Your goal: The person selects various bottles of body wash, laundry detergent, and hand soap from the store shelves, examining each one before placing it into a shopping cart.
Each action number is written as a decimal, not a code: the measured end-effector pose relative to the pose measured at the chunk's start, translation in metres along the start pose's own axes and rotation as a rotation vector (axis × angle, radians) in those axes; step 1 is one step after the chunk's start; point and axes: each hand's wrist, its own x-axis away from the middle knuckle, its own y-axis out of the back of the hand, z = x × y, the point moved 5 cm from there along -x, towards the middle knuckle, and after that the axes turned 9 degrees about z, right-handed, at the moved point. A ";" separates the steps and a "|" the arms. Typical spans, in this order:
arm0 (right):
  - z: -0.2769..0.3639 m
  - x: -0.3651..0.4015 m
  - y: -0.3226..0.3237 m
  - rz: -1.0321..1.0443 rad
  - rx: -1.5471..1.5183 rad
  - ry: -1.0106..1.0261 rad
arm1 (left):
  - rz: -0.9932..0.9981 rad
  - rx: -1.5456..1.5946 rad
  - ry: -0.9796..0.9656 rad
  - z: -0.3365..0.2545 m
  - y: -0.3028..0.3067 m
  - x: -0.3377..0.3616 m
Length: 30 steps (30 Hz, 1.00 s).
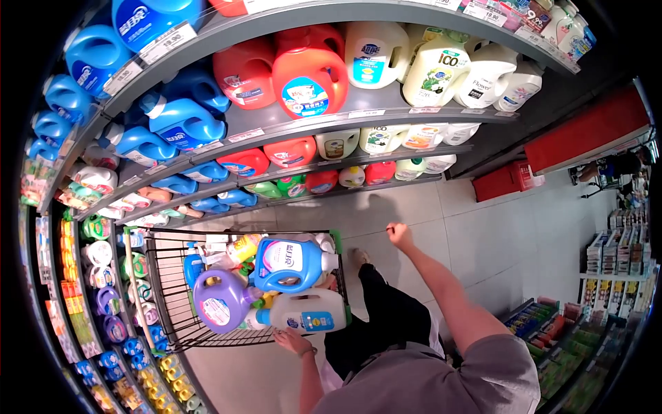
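My left hand (293,341) is at the near side rim of a black wire shopping cart (169,276), its fingers bent over the edge. My right hand (398,236) is held out over the floor, loosely closed, with nothing visible in it. Inside the cart lie a blue detergent jug (286,265), a purple jug (219,301) and a whitish jug with a blue cap (310,312). A yellow-labelled bottle (245,247) and a blue pump bottle (193,265) sit behind them. Smaller items beneath are partly hidden.
Curved-looking shelves (317,121) of red, white and blue jugs run along the far side. More stocked shelves (103,290) stand left. Tiled floor (483,241) extends right, towards a red display box (507,183). Low racks (558,331) hold packages at lower right; a person (610,167) is in the distance.
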 end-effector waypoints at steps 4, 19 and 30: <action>-0.041 -0.046 0.027 0.104 0.063 -0.032 | -0.478 0.271 0.383 -0.029 0.024 0.034; -0.062 -0.197 0.397 -1.055 -0.412 0.146 | 0.274 2.017 0.663 -0.016 -0.069 0.021; -0.123 -0.317 0.500 -0.596 -0.215 0.331 | 0.224 1.493 0.649 -0.052 -0.025 0.026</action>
